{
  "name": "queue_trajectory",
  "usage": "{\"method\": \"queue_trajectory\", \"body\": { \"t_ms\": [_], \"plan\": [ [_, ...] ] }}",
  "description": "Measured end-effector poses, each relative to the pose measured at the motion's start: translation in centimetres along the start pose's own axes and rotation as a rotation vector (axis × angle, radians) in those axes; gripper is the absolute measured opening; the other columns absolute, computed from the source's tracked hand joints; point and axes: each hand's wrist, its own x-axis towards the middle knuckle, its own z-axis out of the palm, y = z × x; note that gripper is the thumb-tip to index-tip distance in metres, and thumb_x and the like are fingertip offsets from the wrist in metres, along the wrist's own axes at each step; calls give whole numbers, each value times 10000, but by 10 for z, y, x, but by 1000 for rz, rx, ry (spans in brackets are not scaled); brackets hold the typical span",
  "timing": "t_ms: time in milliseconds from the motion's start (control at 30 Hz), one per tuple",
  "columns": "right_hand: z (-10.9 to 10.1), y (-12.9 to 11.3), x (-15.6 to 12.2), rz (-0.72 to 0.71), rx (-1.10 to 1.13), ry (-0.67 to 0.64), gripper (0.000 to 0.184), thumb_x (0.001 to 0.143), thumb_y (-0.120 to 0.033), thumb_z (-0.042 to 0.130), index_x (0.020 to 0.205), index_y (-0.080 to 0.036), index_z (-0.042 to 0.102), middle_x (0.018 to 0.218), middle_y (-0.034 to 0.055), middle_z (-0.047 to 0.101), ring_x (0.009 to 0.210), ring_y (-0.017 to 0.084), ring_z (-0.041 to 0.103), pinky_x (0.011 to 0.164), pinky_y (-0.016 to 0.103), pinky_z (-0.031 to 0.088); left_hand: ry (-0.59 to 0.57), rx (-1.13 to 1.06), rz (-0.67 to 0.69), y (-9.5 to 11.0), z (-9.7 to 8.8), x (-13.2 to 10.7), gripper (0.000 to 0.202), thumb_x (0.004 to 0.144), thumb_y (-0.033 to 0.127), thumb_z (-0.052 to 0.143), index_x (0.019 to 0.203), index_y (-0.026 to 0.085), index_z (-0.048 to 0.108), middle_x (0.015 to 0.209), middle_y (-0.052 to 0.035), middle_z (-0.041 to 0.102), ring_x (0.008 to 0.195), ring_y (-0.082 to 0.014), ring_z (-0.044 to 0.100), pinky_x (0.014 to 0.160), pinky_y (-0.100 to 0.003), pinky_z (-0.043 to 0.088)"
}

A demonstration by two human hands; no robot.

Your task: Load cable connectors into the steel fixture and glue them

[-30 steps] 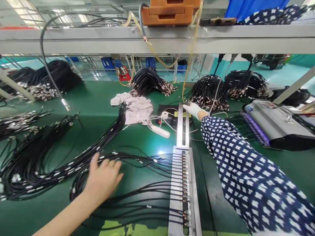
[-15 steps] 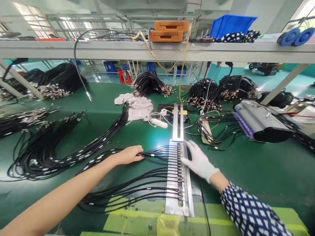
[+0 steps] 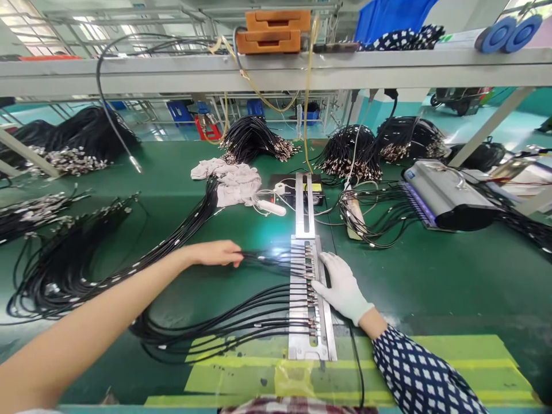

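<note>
My bare left hand point(image 3: 222, 253) is closed around a bundle of thin black cables point(image 3: 263, 259), left of a slotted metal fixture point(image 3: 297, 345). These cables run from my fist to the upper slots of the fixture. Lower down, several more black cables point(image 3: 241, 310) lie in the slots, their metal connectors point(image 3: 311, 325) lined up along the fixture's opening. My right hand point(image 3: 342, 290), in a white glove, rests on the fixture's right edge, fingers stretched out and thumb spread toward the connectors. A narrower slotted metal bar point(image 3: 305, 207) extends from the fixture's far end.
A pale cloth point(image 3: 237, 184) lies beyond my left hand, near a black box point(image 3: 280, 187). Cable bundles point(image 3: 254, 138) line the table's back. A grey machine point(image 3: 448, 195) stands at right; a shelf point(image 3: 181, 75) crosses above. Yellow-green tape point(image 3: 233, 374) covers the front.
The view has shifted, so the scene sits higher and farther left. My left hand has closed more tightly on the cables, which are drawn closer together. My gloved hand stays at the fixture.
</note>
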Motion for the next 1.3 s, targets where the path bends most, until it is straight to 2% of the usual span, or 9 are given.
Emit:
{"method": "queue_trajectory", "body": {
  "t_ms": [167,333,467,567,633,767,1000,1167,1300],
  "plan": [
    [0,0,0,6,24,-13,687,849,-465,613,1438,-171,417,1403,167,566,1331,351,500,1117,583,404,124,177,-52,-32,17,-10,505,915,603,370,830,174,623,810,-46,636,756,-187,592,721,-284,465],
    [-3,-2,-1,-14,24,-16,610,926,-476,521,1446,-178,412,1423,158,546,1354,345,472,1136,588,379,591,536,-117,-20,73,-35,403,942,451,443,1160,154,605,1275,-171,576,1249,-333,502,1055,-467,383],
    [-9,-4,-1,-64,7,-66,493,1017,-370,324,1452,-156,414,1443,164,523,1365,302,456,1176,555,330,393,390,-86,4,140,-55,693,744,538,720,1304,189,511,1331,-148,555,1196,-324,545,985,-412,454],
    [-11,-5,0,-60,-11,-64,499,1020,-372,316,1441,-127,425,1432,173,526,1360,307,448,1175,554,329,252,245,-161,18,164,-61,379,814,437,631,1098,195,559,1103,-111,640,992,-288,618,836,-381,477],
    [-11,-5,0,-62,-12,-56,501,1019,-376,322,1436,-119,431,1431,174,525,1358,310,444,1174,551,329,189,218,-193,24,162,-60,162,856,368,529,875,207,539,919,-70,638,863,-263,618,761,-364,452],
    [-9,-5,0,-68,7,-51,491,1018,-382,323,1438,-150,429,1430,162,528,1357,307,449,1168,555,333,187,164,-148,27,146,-58,201,767,306,540,669,206,396,840,-31,551,792,-219,590,713,-323,424],
    [-9,-5,0,-50,20,-49,502,1013,-391,328,1453,-166,417,1419,165,536,1350,318,459,1157,572,338,-251,-478,-240,31,136,-60,438,845,635,514,925,216,416,623,57,529,462,-121,489,513,-244,382],
    [-9,-4,0,-53,21,-54,505,1016,-388,317,1460,-166,406,1430,158,530,1359,313,449,1164,567,331,-103,-544,-218,51,116,-60,647,810,787,462,940,167,589,548,89,309,469,-79,214,466,-224,171],
    [-8,-4,0,-54,10,-47,509,1016,-398,322,1440,-139,428,1423,167,534,1354,312,451,1170,555,328,-45,-270,-192,44,112,-60,556,869,701,432,814,176,609,634,8,482,564,-132,402,548,-255,312]
  ]
}}
